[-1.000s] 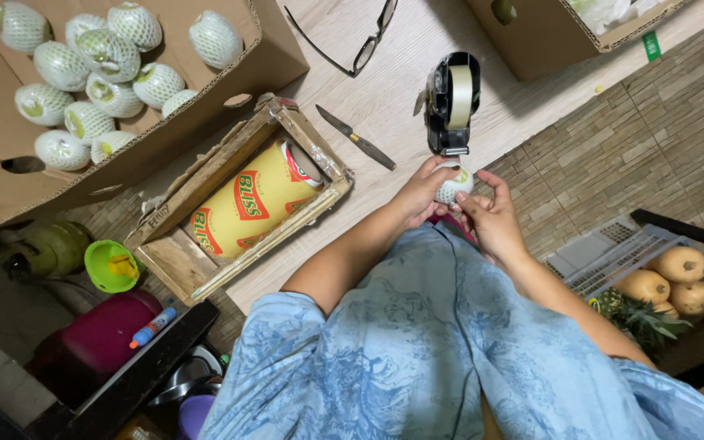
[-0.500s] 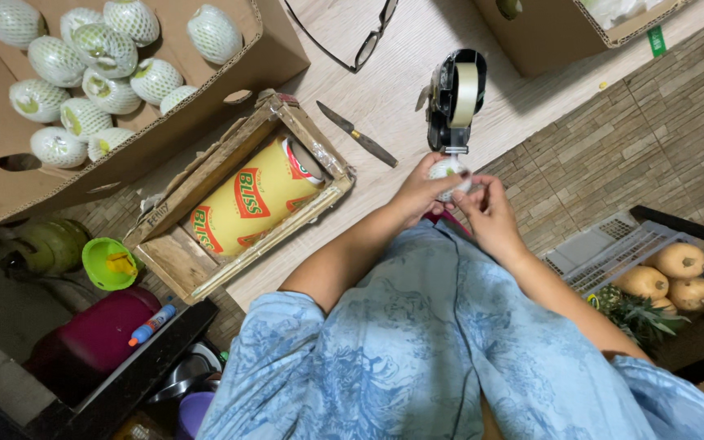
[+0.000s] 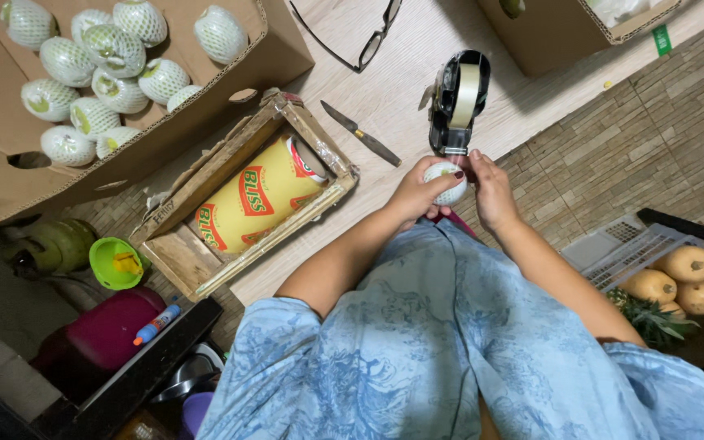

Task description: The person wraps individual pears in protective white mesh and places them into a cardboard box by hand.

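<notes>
My left hand (image 3: 417, 195) cups a round fruit in white foam netting (image 3: 446, 181) just in front of a black tape dispenser (image 3: 458, 102) standing on the wooden table (image 3: 417, 49). My right hand (image 3: 489, 189) is at the dispenser's cutting edge, fingertips pinching the tape end beside the fruit. Both forearms reach out from my blue patterned sleeves.
A cardboard box (image 3: 205, 98) of several netted fruits sits at upper left. A wooden crate (image 3: 319, 147) holds a yellow roll. A knife (image 3: 360, 133) and glasses (image 3: 356, 41) lie on the table. Another box (image 3: 564, 33) stands top right; squashes (image 3: 678, 277) sit in a basket at right.
My hands with the netted fruit have moved up to the tape dispenser's edge, and my right fingers now take hold of the tape end.
</notes>
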